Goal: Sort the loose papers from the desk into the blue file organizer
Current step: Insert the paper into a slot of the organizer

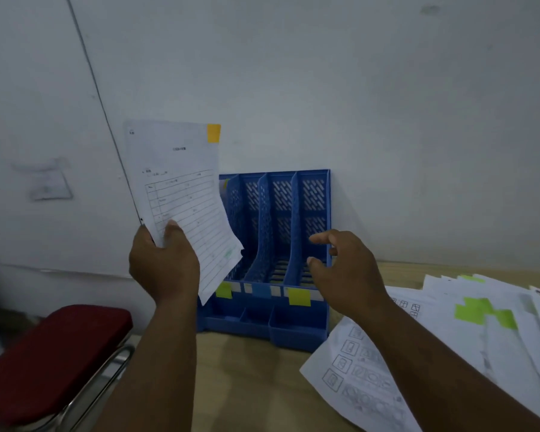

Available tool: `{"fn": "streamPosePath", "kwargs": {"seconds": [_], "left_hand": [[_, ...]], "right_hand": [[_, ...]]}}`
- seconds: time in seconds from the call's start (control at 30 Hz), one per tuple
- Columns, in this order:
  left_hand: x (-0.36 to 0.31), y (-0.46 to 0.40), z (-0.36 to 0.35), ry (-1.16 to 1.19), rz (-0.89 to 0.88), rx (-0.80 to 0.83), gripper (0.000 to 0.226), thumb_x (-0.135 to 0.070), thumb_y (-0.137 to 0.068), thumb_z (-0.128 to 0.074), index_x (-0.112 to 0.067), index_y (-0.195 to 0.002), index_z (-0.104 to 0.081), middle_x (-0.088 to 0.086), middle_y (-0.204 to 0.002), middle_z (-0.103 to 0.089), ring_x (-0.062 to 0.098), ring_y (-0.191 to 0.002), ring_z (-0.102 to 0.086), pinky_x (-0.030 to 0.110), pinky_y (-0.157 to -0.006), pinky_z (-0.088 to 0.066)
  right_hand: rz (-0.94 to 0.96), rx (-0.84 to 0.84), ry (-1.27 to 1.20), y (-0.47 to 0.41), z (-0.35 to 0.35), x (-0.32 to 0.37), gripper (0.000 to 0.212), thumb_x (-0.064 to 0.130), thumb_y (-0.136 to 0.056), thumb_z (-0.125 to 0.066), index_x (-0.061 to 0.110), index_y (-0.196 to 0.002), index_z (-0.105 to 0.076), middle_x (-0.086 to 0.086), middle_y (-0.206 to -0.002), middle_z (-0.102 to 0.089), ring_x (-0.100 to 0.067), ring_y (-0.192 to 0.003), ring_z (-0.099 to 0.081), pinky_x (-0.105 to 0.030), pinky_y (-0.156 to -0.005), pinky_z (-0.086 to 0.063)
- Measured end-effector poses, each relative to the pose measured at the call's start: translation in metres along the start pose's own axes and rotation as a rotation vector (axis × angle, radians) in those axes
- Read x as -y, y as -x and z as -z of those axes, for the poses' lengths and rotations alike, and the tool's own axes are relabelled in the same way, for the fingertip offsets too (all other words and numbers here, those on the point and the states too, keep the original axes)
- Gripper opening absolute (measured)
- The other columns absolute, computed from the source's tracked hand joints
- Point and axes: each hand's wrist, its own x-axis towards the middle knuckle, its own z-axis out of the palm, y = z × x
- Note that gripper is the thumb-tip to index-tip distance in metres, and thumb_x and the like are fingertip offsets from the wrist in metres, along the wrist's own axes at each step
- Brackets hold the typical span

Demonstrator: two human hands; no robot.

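Loose papers [468,347] fanned at 4 o'clock on the wooden desk [247,385], green tabs up. Red stool [50,353] at 8 o'clock. Left hand [164,263] pinches a form sheet [181,201] at its lower edge, long axis upright, orange tab at top, overlapping the organizer's left slot. Right hand [340,269] hovers with loosely spread fingers, holding nothing, before the right slot. Blue file organizer [278,244] at 12 o'clock against the white wall [387,88]; slots open toward the viewer.
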Motion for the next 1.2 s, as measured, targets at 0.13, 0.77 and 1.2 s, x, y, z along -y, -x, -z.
{"fn": "streamPosePath", "kwargs": {"seconds": [0.13, 0.77, 1.2], "left_hand": [[0.008, -0.012, -0.006, -0.094, -0.091, -0.060, 0.020, -0.022, -0.100, -0.059, -0.007, -0.106, -0.069, -0.001, -0.103, -0.070, 0.008, -0.087, -0.060, 0.020, -0.077, -0.046], [0.071, -0.017, -0.055, -0.211, -0.114, 0.208, 0.027, -0.025, -0.107, -0.045, -0.004, -0.105, -0.063, 0.010, -0.102, -0.068, 0.021, -0.090, -0.059, 0.028, -0.077, -0.045], [0.078, -0.041, -0.064, -0.395, -0.077, 0.249, 0.042, -0.036, -0.104, -0.049, -0.015, -0.070, -0.063, 0.006, -0.077, -0.063, 0.022, -0.070, -0.058, 0.023, -0.050, -0.032]], "right_hand": [[-0.004, 0.007, -0.013, -0.001, -0.008, -0.010, 0.033, 0.023, -0.090, -0.069, 0.040, -0.114, -0.057, 0.015, -0.117, -0.053, 0.000, -0.100, -0.051, -0.004, -0.074, -0.032], [-0.004, 0.028, -0.002, -0.020, -0.027, -0.019, 0.032, 0.024, -0.090, -0.070, 0.034, -0.119, -0.061, 0.014, -0.118, -0.053, -0.002, -0.104, -0.049, -0.020, -0.088, -0.039], [-0.012, 0.030, -0.014, -0.021, -0.037, -0.014, 0.032, 0.022, -0.090, -0.070, 0.036, -0.117, -0.060, 0.012, -0.121, -0.056, -0.002, -0.103, -0.051, -0.017, -0.085, -0.040]]}}
